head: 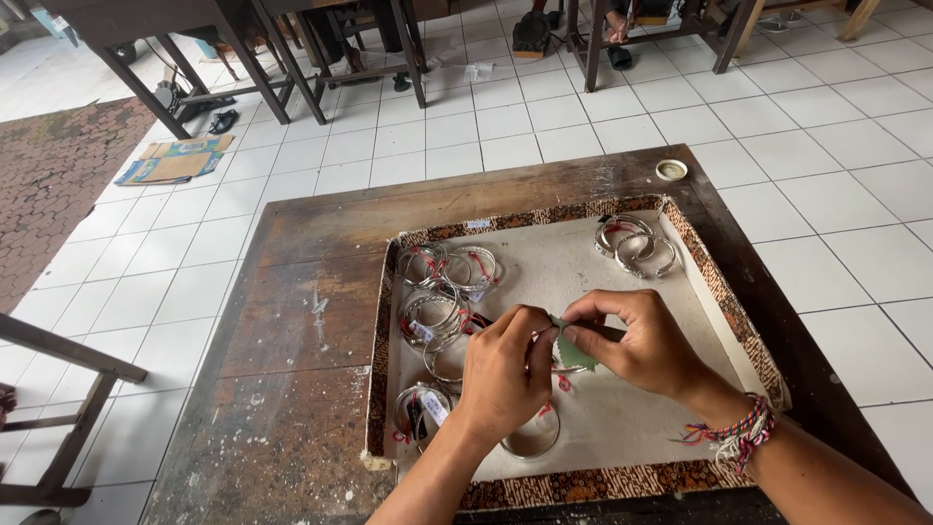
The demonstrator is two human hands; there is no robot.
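Sandpaper, a small green-grey scrap [573, 352], sits pinched between both hands over the middle of a shallow tray. The right hand [637, 345] has its fingers closed on the scrap's upper edge, thumb underneath. The left hand [505, 374] has its fingers curled shut around a thin silver bangle [559, 368], most of it hidden behind the knuckles, and presses it against the scrap. A braided wristband [743, 433] of coloured threads with loose white ends circles the right wrist.

Around the hands, the tray [680, 219] has a pale, felt-like floor and low walls covered in brown patterned cloth. More round silver bangles lie on it: a cluster [449, 267] at the upper left, tied with red thread, a further stack [432, 316] below it with small white tags, another ring [420, 408] near the lower left corner, and one [533, 445] just beneath the left wrist. A separate group of three bangles [637, 245] rests well apart near the far right corner.

The tray stands on a dark, worn wooden table [292, 389] flecked with white paint. A small round lid [671, 170] sits near the table's far edge. Beyond lies a white tiled floor [826, 126], with flattened cardboard [175, 160] at the upper left.
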